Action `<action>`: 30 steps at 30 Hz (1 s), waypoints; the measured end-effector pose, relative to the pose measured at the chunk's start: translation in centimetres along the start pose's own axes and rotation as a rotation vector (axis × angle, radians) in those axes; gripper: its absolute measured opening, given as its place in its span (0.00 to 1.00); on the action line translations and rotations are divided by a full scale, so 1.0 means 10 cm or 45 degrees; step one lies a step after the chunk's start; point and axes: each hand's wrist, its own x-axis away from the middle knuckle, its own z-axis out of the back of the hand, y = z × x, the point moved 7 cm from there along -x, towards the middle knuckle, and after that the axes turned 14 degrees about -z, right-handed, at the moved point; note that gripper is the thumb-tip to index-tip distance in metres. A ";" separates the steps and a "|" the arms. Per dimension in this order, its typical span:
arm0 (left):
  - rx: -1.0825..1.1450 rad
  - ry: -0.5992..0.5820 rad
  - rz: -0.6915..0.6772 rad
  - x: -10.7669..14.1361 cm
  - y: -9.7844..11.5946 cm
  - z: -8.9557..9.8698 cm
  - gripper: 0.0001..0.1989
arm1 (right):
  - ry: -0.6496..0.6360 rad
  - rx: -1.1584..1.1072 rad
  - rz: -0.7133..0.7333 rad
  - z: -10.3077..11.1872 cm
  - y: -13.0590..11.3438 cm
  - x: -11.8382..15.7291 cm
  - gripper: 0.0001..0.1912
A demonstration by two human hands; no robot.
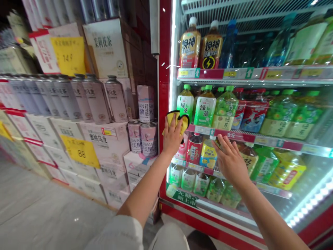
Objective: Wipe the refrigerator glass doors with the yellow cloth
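My left hand (172, 137) presses a yellow cloth (184, 121) with a dark edge against the left side of the glass door (260, 208) of a red-framed drinks cooler. The cloth lies under its fingers, level with the green tea bottles (205, 107). To the right, my right hand (231, 159) is held up at the glass with its fingers stretched out and nothing in it, in front of the lower bottle rows. Whether its palm touches the glass cannot be made out.
Left of the cooler stand stacked white cartons (109, 146) with silvery bottles (93, 99) and pink cans (148, 139) on them. The cooler's red frame (164, 80) runs upright beside them. Grey floor (52, 215) shows at the lower left.
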 end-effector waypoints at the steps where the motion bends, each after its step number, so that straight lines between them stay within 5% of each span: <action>1: -0.017 0.050 0.104 0.00 -0.10 0.04 0.34 | 0.004 0.002 0.011 0.00 0.00 0.01 0.33; 4: -0.055 0.133 0.327 0.27 -0.16 0.06 0.36 | 0.019 0.001 0.029 -0.05 0.02 0.05 0.33; 7: -0.040 0.025 0.214 0.48 0.08 -0.09 0.38 | 0.036 -0.005 0.023 -0.08 0.03 0.07 0.32; 10: -0.012 0.005 0.147 0.35 0.10 -0.11 0.36 | 0.041 -0.006 0.010 -0.07 0.01 0.07 0.33; 14: -0.011 0.171 0.297 0.15 -0.19 0.01 0.34 | 0.046 -0.002 -0.005 -0.01 -0.02 0.06 0.30; 22: -0.001 0.063 0.383 1.24 0.03 -0.21 0.37 | 0.061 -0.012 -0.001 -0.02 -0.03 0.10 0.30; 28: -0.005 0.113 0.356 0.59 -0.22 -0.08 0.37 | 0.064 -0.020 -0.031 0.01 -0.06 0.10 0.26; 30: -0.008 0.119 0.399 0.57 -0.23 -0.08 0.38 | 0.060 -0.014 -0.041 0.01 -0.07 0.09 0.23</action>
